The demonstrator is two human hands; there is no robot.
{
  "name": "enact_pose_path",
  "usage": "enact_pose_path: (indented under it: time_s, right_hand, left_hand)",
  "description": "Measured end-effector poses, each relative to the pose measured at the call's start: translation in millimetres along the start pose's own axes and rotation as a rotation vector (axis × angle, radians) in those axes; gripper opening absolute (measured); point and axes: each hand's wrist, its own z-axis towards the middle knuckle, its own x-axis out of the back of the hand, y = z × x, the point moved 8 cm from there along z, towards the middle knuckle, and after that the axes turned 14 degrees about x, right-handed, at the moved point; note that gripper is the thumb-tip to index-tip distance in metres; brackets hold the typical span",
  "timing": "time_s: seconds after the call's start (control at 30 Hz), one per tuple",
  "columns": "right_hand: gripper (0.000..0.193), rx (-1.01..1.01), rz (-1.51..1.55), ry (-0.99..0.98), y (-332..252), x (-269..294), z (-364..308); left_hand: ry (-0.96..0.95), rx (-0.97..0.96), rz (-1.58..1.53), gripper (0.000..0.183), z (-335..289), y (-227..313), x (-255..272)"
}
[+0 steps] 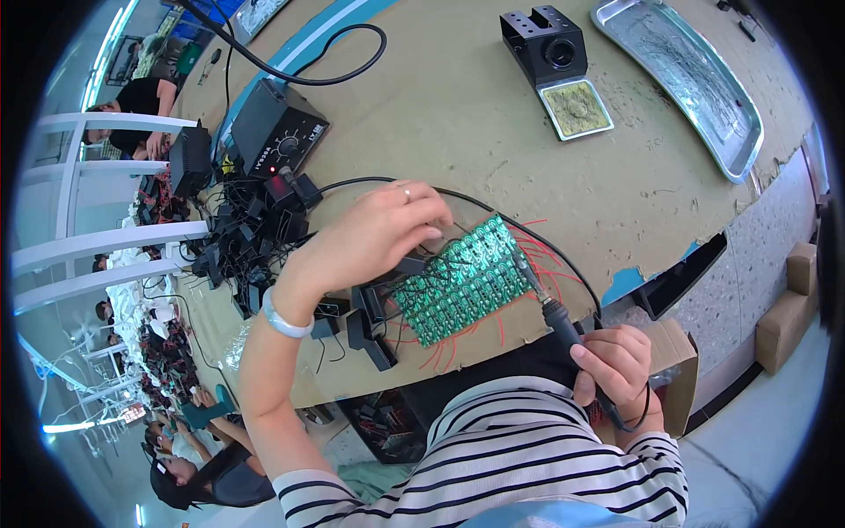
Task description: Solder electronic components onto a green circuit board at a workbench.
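Observation:
A green circuit board panel [462,286] with many repeated small circuits lies near the table's front edge. Thin red wires [547,264] stick out along its sides, and black wires [451,262] cross its left part. My right hand [616,365] grips a soldering iron [563,319] by its dark handle; its metal tip lies over the board's right edge. Above the board's upper left side is my left hand [396,220], fingers bent and pinched together. Whatever sits between those fingertips is too small to make out. Small black plastic housings [370,330] lie beside the board, under my left wrist.
A soldering station [280,128] stands at the left beside a heap of black housings with wires [246,229]. Farther back are an iron holder [546,44] with a yellowish sponge tray [576,110] and a metal tray [695,79]. The iron's cable [493,207] loops past the board. Co-workers sit at left.

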Motion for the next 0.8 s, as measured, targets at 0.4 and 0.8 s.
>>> enact_pose_path:
  time_s: [0.4, 0.8]
  right_hand:
    - [0.027, 0.033, 0.006, -0.005, -2.2, 0.4, 3.1]
    - [0.027, 0.029, 0.026, 0.002, -2.6, -4.6, -3.4]
  left_hand:
    - [-0.037, 0.003, 0.146, 0.006, -3.2, 2.2, 1.5]
    - [0.139, -0.179, 0.211, 0.015, -8.0, 29.0, -35.9]
